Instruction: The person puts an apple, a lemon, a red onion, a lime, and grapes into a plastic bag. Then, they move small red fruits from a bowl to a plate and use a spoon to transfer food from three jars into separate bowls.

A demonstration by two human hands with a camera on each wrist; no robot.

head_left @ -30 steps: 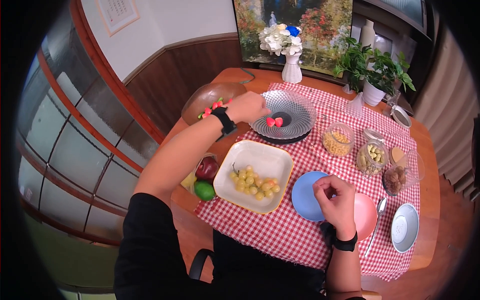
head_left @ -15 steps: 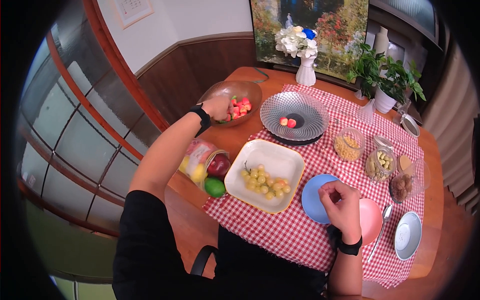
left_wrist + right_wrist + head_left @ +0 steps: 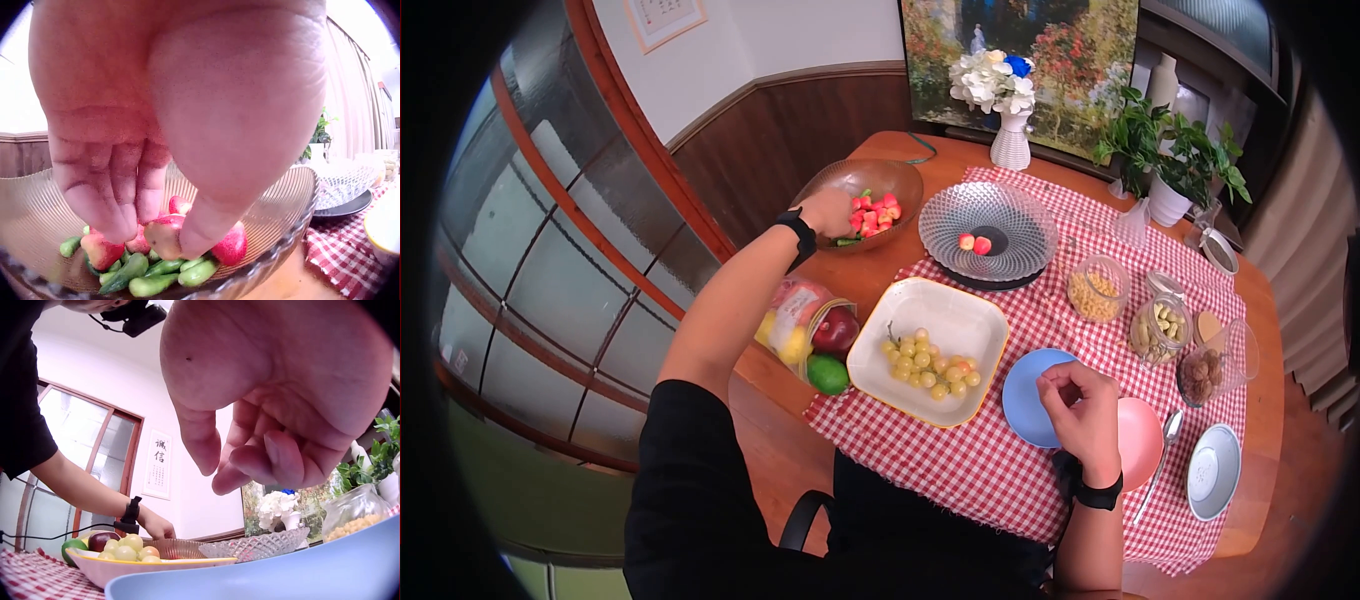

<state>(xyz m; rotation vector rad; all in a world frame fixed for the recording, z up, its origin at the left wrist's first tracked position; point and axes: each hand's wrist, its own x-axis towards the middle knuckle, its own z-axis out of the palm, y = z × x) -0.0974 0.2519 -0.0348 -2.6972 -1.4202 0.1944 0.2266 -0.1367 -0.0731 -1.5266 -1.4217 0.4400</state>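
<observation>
My left hand (image 3: 828,213) reaches into the brown ribbed bowl (image 3: 815,187), among small red fruits (image 3: 887,214) and green vegetables (image 3: 153,285). Thumb and fingertips pinch a red-and-yellow fruit (image 3: 164,236) in the left wrist view. Right of that bowl, two red-and-yellow fruits (image 3: 967,242) lie in the clear patterned glass bowl (image 3: 1022,225). Above the blue plate (image 3: 1022,405) and beside the pink plate (image 3: 1142,440) hangs my right hand (image 3: 1088,420), fingers loosely curled and holding nothing; the right wrist view shows the same hand (image 3: 275,394) with its palm bare.
A square dish (image 3: 880,365) of grapes (image 3: 927,368) stands near the front, with a lime (image 3: 828,375) and a bag of fruit (image 3: 790,318) to its left. Jars (image 3: 1098,290), a spoon (image 3: 1157,465) and a grey bowl (image 3: 1212,480) occupy the right; a flower vase (image 3: 1011,142) stands behind.
From the patterned glass bowl's left edge, my left hand has moved left into the brown bowl and taken hold of a fruit. The head view has shifted a little; my right hand keeps its pose.
</observation>
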